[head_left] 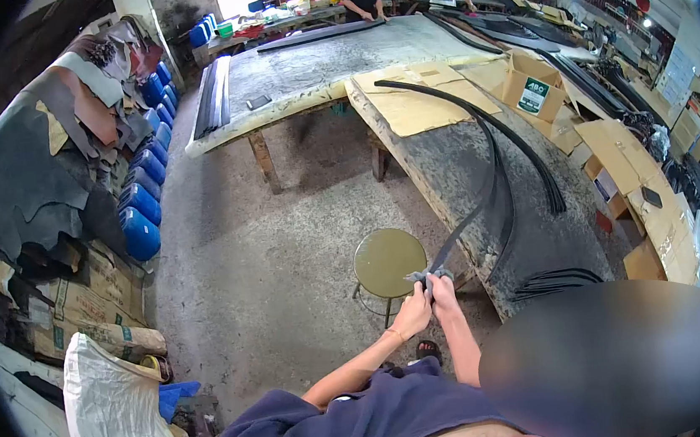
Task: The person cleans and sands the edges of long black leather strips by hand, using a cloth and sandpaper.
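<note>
The left hand (414, 312) and right hand (443, 292) are pressed together, both pinching a small grey cloth (428, 277) folded around the near end of a long black strip (483, 197). The strip runs up from the cloth and arcs across the grey surface (446, 167). Judging by the grip at the very end, wiping has barely covered this strip. More black strips (554, 281) lie bundled on the surface just right, a round stool (388, 259) just left.

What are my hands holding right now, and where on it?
Both the left hand and right hand pinch a grey cloth wrapped around the near end of a long black strip.
</note>
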The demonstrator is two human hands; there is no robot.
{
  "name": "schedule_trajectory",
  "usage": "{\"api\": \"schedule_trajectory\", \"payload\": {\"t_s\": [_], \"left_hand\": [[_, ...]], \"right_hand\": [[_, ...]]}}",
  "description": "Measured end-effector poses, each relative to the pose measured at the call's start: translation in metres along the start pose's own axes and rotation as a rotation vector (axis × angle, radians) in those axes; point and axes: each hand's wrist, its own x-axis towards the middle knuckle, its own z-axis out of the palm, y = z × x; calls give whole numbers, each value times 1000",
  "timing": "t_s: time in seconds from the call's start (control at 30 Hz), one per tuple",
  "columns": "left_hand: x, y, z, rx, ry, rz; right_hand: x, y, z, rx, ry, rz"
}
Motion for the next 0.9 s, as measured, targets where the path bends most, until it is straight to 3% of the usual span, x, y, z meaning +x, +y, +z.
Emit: {"api": "schedule_trajectory", "payload": {"t_s": [0.1, 0.17, 0.2, 0.33, 0.37, 0.43, 0.5, 0.57, 0.6, 0.7, 0.8, 0.87, 0.9], "left_hand": [[-2, 14, -14, 65, -6, -79], [-2, 21, -19, 97, 104, -29], [0, 19, -17, 151, 220, 92], [4, 38, -23, 200, 150, 7], [1, 41, -22, 186, 132, 19], [-9, 47, -18, 170, 111, 27], [-27, 49, -17, 199, 98, 163], [-38, 50, -21, 165, 21, 114], [-40, 48, -21, 175, 16, 98], [-24, 35, -19, 142, -2, 5], [13, 40, -15, 187, 48, 85], [36, 60, -14, -139, -32, -213], [44, 56, -7, -141, -19, -207]], "right_hand": [[21, 8, 7, 133, 57, 16], [23, -5, 17, 314, 67, 235], [32, -7, 14, 374, -16, 352], [43, -31, 18, 485, -122, 427], [70, -22, -9, 613, -250, 406], [91, -49, -19, 509, 28, 235], [139, -57, -54, 534, 85, 111], [145, -81, -68, 494, 86, 97], [138, -90, -67, 433, 8, 98], [127, -91, -37, 452, 80, 74], [91, -97, -8, 516, -34, 92], [64, -115, 8, 598, -109, 94], [58, -122, 12, 600, -190, 80]]}}
